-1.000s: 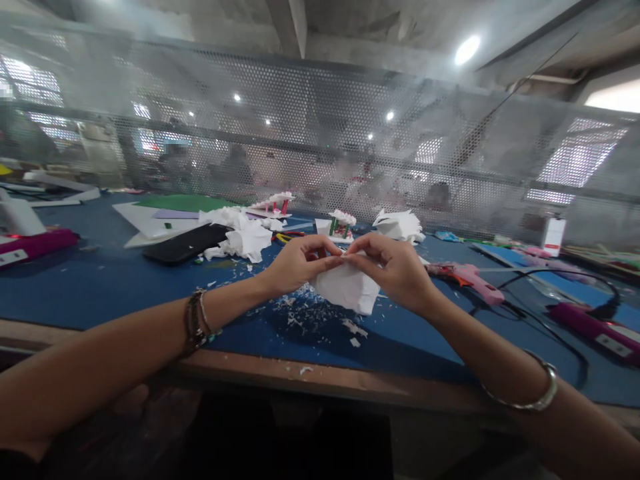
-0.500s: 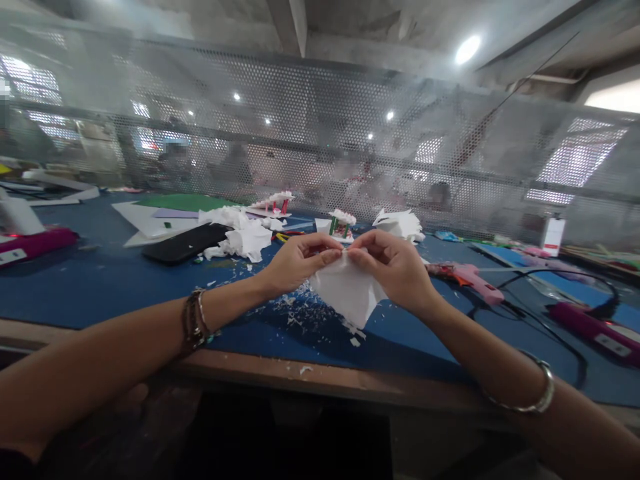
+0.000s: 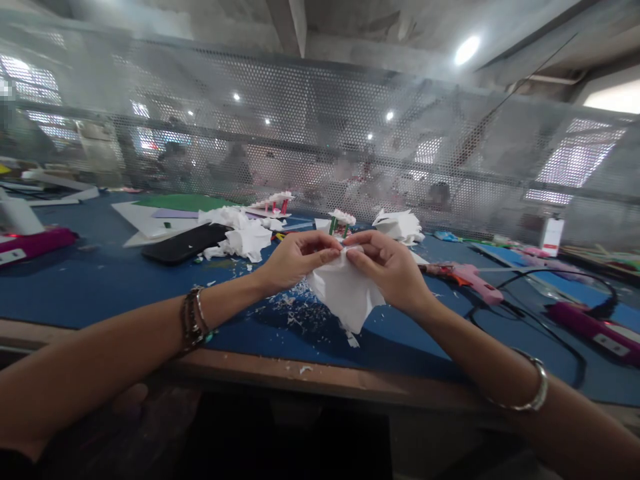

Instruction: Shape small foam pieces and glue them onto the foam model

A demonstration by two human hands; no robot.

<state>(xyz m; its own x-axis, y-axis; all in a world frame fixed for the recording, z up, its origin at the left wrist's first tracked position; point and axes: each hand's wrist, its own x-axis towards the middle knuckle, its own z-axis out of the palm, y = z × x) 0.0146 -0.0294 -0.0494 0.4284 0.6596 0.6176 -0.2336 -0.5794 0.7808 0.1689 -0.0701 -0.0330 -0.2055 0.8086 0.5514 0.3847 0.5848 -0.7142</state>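
A thin white sheet of paper (image 3: 345,293) hangs from my fingertips above the blue tabletop (image 3: 210,340). My left hand (image 3: 300,260) pinches its top edge between thumb and fingers. Close beside it, my right hand (image 3: 393,270) pinches the same edge, the fingertips of both hands almost touching. Small white paper scraps (image 3: 305,313) lie scattered under and around the sheet. Just beyond my hands stands a small model (image 3: 343,219) with a white top and green and red posts, its lower part hidden by my fingers.
Left of my hands are crumpled white paper (image 3: 247,240), a black phone (image 3: 185,244) and a green sheet (image 3: 185,202). A pink glue gun (image 3: 473,281) with a black cord lies right, near a purple power strip (image 3: 595,330). A perforated metal screen (image 3: 310,120) runs behind.
The paper sheet has shifted slightly left and its lower corner hangs differently. Both hands keep their pinch, the right one turned a little.
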